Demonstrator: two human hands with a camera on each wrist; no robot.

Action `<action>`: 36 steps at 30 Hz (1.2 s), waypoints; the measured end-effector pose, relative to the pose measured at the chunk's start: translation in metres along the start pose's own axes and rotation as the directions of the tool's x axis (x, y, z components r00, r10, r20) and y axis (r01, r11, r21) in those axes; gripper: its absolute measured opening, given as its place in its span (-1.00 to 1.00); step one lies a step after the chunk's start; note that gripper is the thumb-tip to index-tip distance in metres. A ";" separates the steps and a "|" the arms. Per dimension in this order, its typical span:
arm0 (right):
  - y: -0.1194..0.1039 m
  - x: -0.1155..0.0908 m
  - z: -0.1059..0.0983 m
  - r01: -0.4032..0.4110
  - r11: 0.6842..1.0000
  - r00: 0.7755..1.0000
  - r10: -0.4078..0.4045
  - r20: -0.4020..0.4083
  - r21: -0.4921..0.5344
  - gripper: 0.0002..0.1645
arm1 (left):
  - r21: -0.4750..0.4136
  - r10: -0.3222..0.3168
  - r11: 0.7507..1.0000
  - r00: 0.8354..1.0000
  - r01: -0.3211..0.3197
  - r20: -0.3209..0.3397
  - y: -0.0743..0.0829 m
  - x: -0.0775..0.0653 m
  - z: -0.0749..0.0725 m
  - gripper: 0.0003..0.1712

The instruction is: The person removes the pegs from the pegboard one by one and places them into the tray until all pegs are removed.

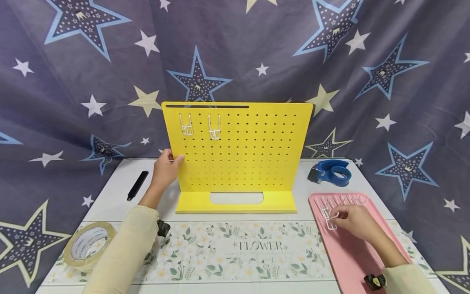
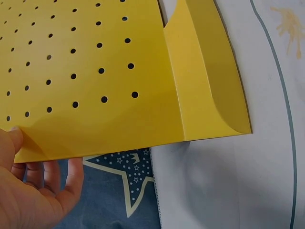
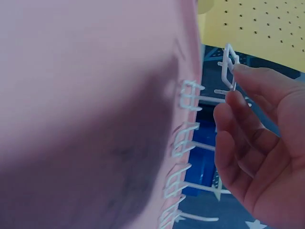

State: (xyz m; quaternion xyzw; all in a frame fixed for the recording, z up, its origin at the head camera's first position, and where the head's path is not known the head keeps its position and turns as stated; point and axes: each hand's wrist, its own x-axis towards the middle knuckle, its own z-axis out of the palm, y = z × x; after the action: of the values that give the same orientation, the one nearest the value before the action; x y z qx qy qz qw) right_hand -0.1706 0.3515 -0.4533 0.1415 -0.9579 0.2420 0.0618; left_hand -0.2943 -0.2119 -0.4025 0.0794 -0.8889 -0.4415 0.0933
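Note:
A yellow pegboard stands upright on its base, two white hooks hanging in its upper left holes: the outer hook and the inner hook. My left hand grips the board's left edge, thumb on the front and fingers behind, as the left wrist view also shows. Over the pink tray, my right hand pinches a white wire pegboard hook between thumb and fingers. Several more such hooks lie in a row along the tray's far end.
Behind the tray sits a blue tape dispenser. To the left are a black bar-shaped object and a large roll of tape. A flower-print runner crosses the white table; a star-patterned cloth hangs behind.

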 end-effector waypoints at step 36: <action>0.010 -0.019 0.010 -0.059 0.998 0.987 0.053 0.150 0.036 -0.77 | 0.009 -0.009 1.000 1.000 0.009 0.009 0.002 0.000 0.000 -0.54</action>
State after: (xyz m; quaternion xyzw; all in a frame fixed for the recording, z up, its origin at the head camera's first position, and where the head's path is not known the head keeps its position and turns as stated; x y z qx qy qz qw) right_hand -0.1562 0.3600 -0.4703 0.1336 -0.9584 0.2517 -0.0194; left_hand -0.2944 -0.2108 -0.4010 0.0816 -0.8908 -0.4384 0.0869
